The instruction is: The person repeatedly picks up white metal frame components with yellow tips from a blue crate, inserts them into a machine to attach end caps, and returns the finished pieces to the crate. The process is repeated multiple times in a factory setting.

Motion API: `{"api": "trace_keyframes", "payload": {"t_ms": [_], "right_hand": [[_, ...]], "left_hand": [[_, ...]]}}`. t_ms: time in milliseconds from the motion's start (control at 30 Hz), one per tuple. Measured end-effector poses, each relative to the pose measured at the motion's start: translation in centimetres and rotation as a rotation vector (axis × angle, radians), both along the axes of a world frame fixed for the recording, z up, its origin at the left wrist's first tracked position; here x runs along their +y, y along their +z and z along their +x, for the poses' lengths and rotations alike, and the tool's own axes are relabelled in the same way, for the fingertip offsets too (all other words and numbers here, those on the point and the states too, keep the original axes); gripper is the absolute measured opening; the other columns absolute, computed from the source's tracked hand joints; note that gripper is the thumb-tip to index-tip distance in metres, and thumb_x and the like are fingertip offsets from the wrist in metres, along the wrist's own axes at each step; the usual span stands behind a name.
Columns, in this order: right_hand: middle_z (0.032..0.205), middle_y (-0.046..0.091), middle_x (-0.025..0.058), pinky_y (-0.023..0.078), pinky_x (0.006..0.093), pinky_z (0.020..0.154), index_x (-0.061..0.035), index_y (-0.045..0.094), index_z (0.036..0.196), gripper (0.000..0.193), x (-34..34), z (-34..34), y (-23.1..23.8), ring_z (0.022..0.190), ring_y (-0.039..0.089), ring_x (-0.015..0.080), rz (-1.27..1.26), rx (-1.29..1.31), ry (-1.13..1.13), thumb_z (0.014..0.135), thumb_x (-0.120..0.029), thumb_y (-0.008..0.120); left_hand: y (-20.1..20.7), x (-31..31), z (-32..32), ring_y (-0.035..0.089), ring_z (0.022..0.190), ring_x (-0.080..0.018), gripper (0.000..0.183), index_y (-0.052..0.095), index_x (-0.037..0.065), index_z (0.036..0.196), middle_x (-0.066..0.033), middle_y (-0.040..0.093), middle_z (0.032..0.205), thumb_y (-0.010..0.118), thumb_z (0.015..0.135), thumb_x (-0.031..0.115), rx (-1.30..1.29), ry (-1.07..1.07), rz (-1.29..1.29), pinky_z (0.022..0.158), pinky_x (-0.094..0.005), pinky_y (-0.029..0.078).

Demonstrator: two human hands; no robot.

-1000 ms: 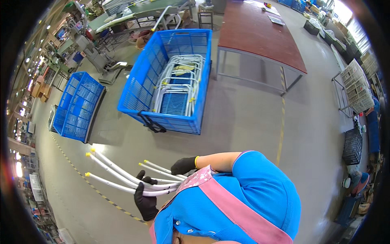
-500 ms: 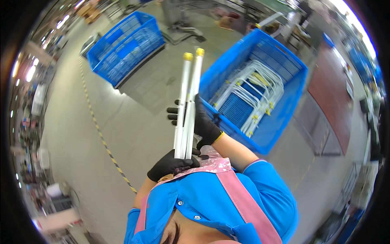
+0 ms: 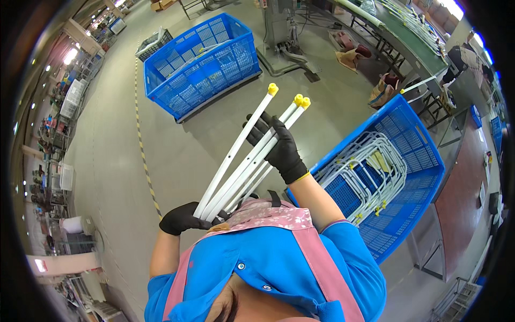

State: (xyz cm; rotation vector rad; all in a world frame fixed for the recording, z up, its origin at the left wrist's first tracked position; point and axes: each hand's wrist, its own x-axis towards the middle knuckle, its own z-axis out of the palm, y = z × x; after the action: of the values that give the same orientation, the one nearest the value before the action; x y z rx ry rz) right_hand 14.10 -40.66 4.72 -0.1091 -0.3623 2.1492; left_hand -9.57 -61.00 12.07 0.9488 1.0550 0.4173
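While both gloved hands are holding a slanted bundle of white tubes [image 3: 230,155] out in front of the pink apron [image 3: 268,216], the left hand [image 3: 188,218] is clamping round the lower ends, and the right hand [image 3: 284,151] is curling round the bundle higher up, thumb on one side, fingers on the other. Three yellow caps [image 3: 272,89] are showing at the upper ends, one tube fanning out left of the other two; more tubes are lying underneath, partly hidden. To the right, a blue crate [image 3: 398,232] is holding stacked white frames [image 3: 367,199]. Another blue crate [image 3: 214,75] is standing farther off, beyond the tubes. Striped tape [image 3: 145,162] is running along the floor [image 3: 112,161] at left. Beyond the right crate, a red-topped bench [image 3: 461,198] is standing; a green bench [image 3: 399,32] is carrying more white pieces farther back.
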Motion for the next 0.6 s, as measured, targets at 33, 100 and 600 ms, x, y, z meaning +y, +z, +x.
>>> {"api": "trace_keyframes", "payload": {"t_ms": [33,100,600], "right_hand": [[0.137,0.042,0.0208,0.035,0.0453,0.106,-0.0004,0.031,0.139,0.058,1.5,-1.0,-0.1,0.124,0.045,0.0326,0.048,0.015,0.008,0.096,-0.037,0.043],[0.131,0.047,0.0224,0.040,0.0480,0.101,-0.0042,0.040,0.131,0.048,4.2,-2.7,-0.7,0.119,0.049,0.0350,0.008,-0.042,-0.020,0.095,-0.035,0.047],[0.125,0.053,0.0223,0.041,0.0474,0.100,-0.0041,0.043,0.129,0.052,28.9,-5.2,-3.6,0.115,0.053,0.0356,-0.038,-0.240,-0.279,0.094,-0.041,0.050]], "left_hand": [[-0.9,2.1,-1.2,0.061,0.098,-0.0212,0.060,0.056,-0.004,0.121,-0.0145,0.062,0.114,0.077,0.070,0.021,0.014,-0.033,0.011,0.092,-0.0333,0.045],[-3.2,6.5,-3.5,0.060,0.098,-0.0204,0.059,0.057,-0.003,0.120,-0.0135,0.063,0.113,0.077,0.070,0.021,0.039,-0.084,0.033,0.090,-0.0320,0.045],[-5.6,39.9,-11.7,0.060,0.103,-0.0236,0.050,0.056,0.001,0.121,-0.0161,0.063,0.116,0.067,0.079,0.025,0.196,-0.388,0.293,0.091,-0.0340,0.044]]}}
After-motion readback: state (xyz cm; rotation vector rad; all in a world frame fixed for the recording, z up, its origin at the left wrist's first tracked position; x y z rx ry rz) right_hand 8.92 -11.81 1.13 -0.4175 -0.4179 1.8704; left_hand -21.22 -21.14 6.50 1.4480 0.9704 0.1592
